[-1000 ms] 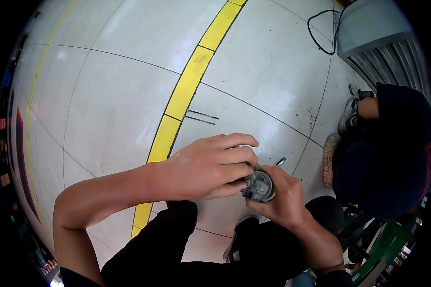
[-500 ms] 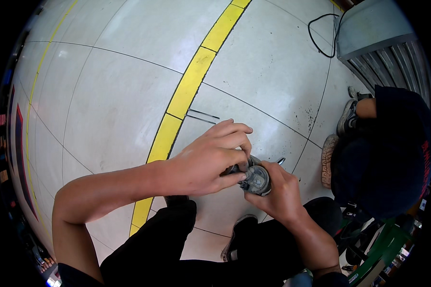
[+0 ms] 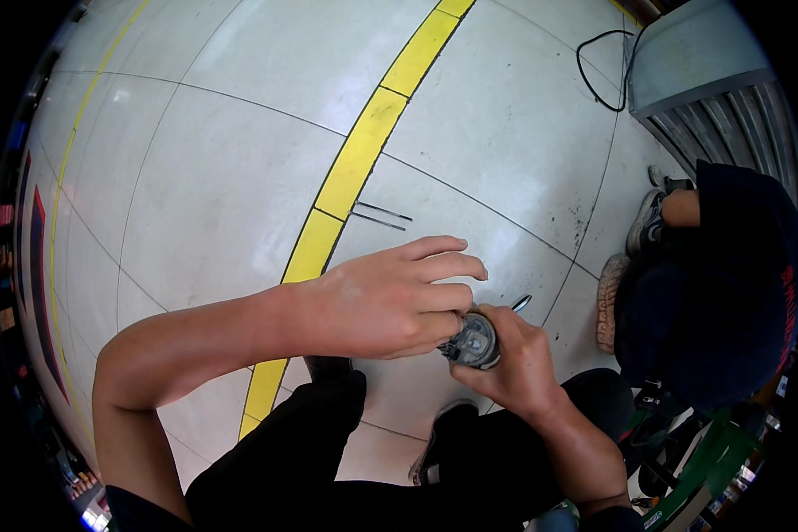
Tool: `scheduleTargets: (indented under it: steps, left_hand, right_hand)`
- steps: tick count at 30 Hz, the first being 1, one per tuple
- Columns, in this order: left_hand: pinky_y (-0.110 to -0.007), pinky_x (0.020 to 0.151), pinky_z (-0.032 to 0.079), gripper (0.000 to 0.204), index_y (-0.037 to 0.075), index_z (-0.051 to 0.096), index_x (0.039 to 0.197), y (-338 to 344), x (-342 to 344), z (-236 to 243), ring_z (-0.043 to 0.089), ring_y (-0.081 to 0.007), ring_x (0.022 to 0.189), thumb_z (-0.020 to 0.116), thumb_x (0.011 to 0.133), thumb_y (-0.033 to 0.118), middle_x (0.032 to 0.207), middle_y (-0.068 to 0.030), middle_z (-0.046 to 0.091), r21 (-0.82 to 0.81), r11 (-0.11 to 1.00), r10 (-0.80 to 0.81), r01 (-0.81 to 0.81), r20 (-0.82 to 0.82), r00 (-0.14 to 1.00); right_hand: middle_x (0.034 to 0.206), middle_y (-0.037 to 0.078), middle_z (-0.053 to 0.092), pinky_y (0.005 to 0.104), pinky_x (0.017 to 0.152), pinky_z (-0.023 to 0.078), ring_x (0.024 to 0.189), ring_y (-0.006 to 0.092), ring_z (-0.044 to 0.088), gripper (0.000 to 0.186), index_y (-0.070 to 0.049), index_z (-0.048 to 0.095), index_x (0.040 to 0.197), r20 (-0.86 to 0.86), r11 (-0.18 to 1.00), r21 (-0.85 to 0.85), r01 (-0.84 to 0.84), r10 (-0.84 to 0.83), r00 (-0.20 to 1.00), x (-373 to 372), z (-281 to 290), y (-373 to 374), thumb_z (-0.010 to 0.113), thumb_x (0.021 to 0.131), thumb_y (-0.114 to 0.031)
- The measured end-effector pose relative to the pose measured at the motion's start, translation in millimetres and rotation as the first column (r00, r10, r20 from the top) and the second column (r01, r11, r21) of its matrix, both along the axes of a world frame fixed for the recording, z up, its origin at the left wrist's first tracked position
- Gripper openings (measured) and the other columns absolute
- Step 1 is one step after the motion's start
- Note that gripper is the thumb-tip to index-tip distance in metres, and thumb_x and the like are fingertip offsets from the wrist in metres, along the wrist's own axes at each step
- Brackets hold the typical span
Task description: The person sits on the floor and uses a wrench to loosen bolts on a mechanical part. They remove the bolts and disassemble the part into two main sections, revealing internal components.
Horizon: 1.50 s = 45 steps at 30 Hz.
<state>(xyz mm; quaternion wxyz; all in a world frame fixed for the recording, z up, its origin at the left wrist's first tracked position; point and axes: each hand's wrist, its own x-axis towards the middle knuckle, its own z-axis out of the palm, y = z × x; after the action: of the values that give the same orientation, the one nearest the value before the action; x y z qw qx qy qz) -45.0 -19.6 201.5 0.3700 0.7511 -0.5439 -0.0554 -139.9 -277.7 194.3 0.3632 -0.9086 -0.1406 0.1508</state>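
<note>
Grey round part: in my right hand point(image 3: 525, 359), the part point(image 3: 477, 340) is held off the floor point(image 3: 505, 151), ahead of my knees.
Right hand: wrapped round its right side, thumb below, fingers above.
Left hand: my left hand point(image 3: 374, 306) is at its left edge, the two upper fingers stretched clear, the lower ones bent against it; I cannot tell whether they pinch.
Drop risk: in my judgement, a slip of the right grip under left-hand pressure could send it to the floor.
Facing: round end up toward my head, seemingly tipped slightly left.
Long axis: foreshortened; its length cannot be confirmed.
</note>
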Motion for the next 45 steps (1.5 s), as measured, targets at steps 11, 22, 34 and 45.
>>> scheduleTargets:
  steps: [11,22,34,45]
  left_hand:
    - [-0.06,0.129,0.044,0.015,0.001,0.076,0.094,-1.0,-6.1,-13.1,0.064,-0.0366,0.136,0.089,0.088,0.007,0.1,-0.0088,0.068,-0.034,0.999,0.027,-0.036,-0.224,0.974]
    - [-0.07,0.136,0.024,0.009,0.0,0.074,0.085,-8.1,-16.2,-6.7,0.047,-0.0389,0.154,0.082,0.088,0.001,0.12,-0.0116,0.061,0.191,0.974,0.181,-0.123,-0.324,0.929]
    - [-0.067,0.136,0.022,0.012,-0.001,0.072,0.084,-16.2,-25.2,-10.0,0.039,-0.0441,0.159,0.078,0.093,0.004,0.128,-0.0178,0.062,0.476,0.866,0.442,-0.15,-0.59,0.676]
    - [-0.065,0.135,0.034,0.008,0.003,0.077,0.092,3.6,-16.7,-22.5,0.056,-0.0355,0.148,0.078,0.084,0.002,0.118,-0.0114,0.069,0.167,0.986,0.018,-0.023,0.033,0.999]
  right_hand:
    - [0.104,0.015,0.076,0.0461,0.074,0.064,0.087,0.037,0.079,0.063,-0.003,0.067,0.126,-0.008,1.0,-0.03,-0.003,0.003,1.0,-4.8,-3.9,-0.8,0.097,0.072,-0.019]
    - [0.102,0.014,0.075,0.0477,0.071,0.064,0.086,0.037,0.078,0.063,-0.003,0.067,0.125,0.061,0.993,-0.117,0.018,-0.011,0.998,-9.5,-10.9,5.8,0.096,0.071,-0.019]
    - [0.108,0.013,0.075,0.0482,0.071,0.064,0.093,0.0363,0.079,0.07,-0.004,0.066,0.128,0.075,0.968,-0.251,-0.027,0.048,0.996,-12.8,-21.9,8.6,0.099,0.069,-0.024]
    - [0.107,0.014,0.076,0.0486,0.071,0.064,0.09,0.0374,0.079,0.069,-0.004,0.066,0.128,0.06,0.982,-0.187,-0.009,0.02,0.998,-11.2,-25.6,5.8,0.098,0.07,-0.023]
